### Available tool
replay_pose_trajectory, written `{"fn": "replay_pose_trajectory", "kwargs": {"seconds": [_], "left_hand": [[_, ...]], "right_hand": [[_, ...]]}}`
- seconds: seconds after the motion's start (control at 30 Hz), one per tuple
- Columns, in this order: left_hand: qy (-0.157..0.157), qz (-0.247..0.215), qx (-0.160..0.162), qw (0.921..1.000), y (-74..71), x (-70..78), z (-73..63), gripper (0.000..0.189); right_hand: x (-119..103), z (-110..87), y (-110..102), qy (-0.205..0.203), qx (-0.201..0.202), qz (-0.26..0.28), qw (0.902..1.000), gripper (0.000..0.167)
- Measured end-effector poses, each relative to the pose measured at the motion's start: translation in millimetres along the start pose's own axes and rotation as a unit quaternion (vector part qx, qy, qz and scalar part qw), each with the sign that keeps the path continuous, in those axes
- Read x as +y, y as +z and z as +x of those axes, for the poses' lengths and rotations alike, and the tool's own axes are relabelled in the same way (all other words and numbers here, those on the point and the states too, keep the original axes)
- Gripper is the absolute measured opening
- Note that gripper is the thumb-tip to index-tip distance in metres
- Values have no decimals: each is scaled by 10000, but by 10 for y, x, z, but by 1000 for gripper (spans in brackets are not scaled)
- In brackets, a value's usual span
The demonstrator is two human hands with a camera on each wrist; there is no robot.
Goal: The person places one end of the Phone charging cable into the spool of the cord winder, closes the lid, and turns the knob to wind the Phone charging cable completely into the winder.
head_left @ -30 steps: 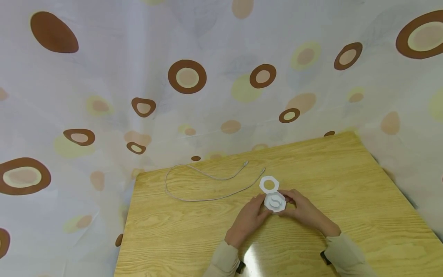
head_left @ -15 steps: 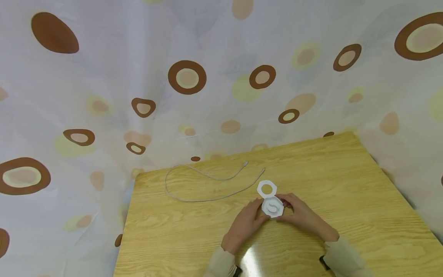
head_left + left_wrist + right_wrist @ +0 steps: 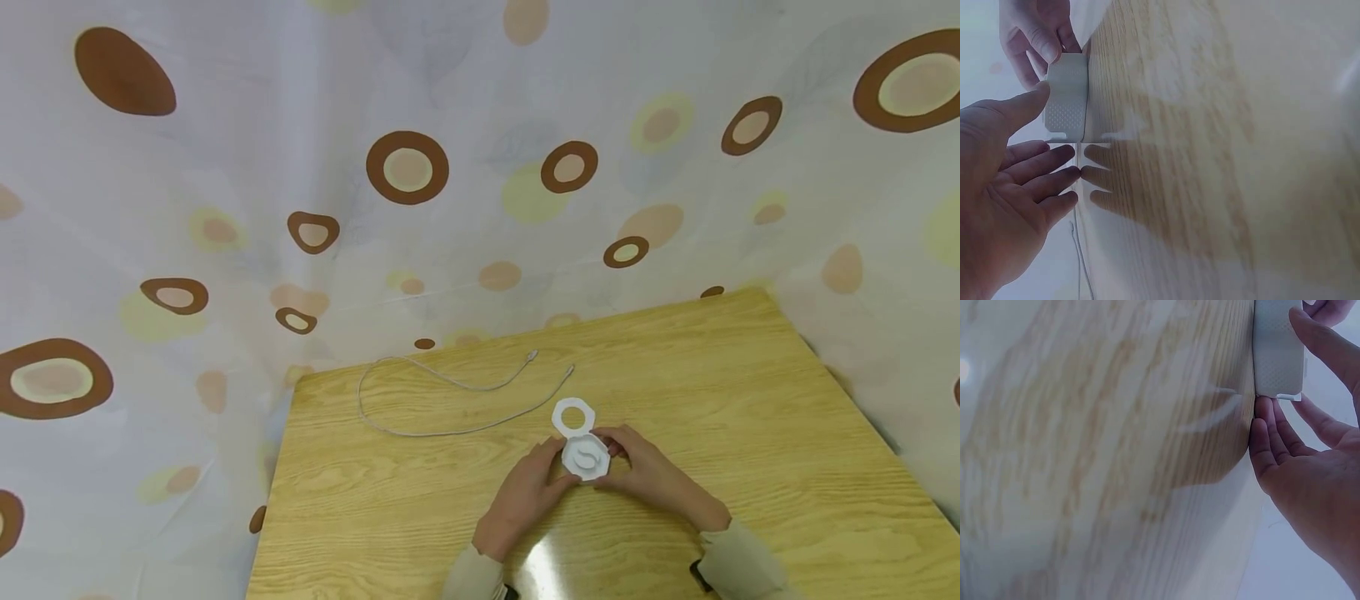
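Note:
A small white octagonal box [image 3: 586,467] stands on the wooden table with its lid [image 3: 573,404] swung back on the far side. That lid has a round hole in its middle, and a curved S-shaped ridge shows inside the box. My left hand [image 3: 519,500] grips the box from the left, thumb at its near edge and index finger toward the back. From the right, my right hand [image 3: 656,481] holds it in the same way between thumb and fingers. Close up in the left wrist view, the box's side wall [image 3: 1066,100] has a dimpled texture.
A thin white cable [image 3: 420,434] lies in a loose loop on the table [image 3: 360,500], left of and behind the box, its two plug ends pointing right. A patterned curtain [image 3: 465,233] hangs along the table's back and sides.
Both hands have drawn the open box toward the person and slightly left across the table. Their grip looks the same, and the cable has stayed put.

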State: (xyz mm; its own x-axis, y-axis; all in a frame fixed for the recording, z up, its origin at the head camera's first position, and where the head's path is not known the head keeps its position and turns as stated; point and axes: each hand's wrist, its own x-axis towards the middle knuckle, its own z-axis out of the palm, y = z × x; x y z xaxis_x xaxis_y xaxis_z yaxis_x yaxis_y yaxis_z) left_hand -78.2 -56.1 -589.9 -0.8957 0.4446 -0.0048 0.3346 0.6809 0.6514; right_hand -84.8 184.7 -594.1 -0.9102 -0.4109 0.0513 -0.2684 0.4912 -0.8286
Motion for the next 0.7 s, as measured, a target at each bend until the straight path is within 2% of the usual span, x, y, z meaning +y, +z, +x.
{"fn": "replay_pose_trajectory", "kwargs": {"seconds": [0.2,0.5,0.7], "left_hand": [[53,80,25,10000,-22,19,-35,51],[-48,-58,-133,9999,-25,-3,-62,55],[8,1,-143,9999,-17,-15,-58,56]], "right_hand": [[-7,-19,14,48,-62,-44,10000,75],[5,-18,65,-40,-45,20,10000,75],[-3,-24,52,85,-124,14,9999,76]]}}
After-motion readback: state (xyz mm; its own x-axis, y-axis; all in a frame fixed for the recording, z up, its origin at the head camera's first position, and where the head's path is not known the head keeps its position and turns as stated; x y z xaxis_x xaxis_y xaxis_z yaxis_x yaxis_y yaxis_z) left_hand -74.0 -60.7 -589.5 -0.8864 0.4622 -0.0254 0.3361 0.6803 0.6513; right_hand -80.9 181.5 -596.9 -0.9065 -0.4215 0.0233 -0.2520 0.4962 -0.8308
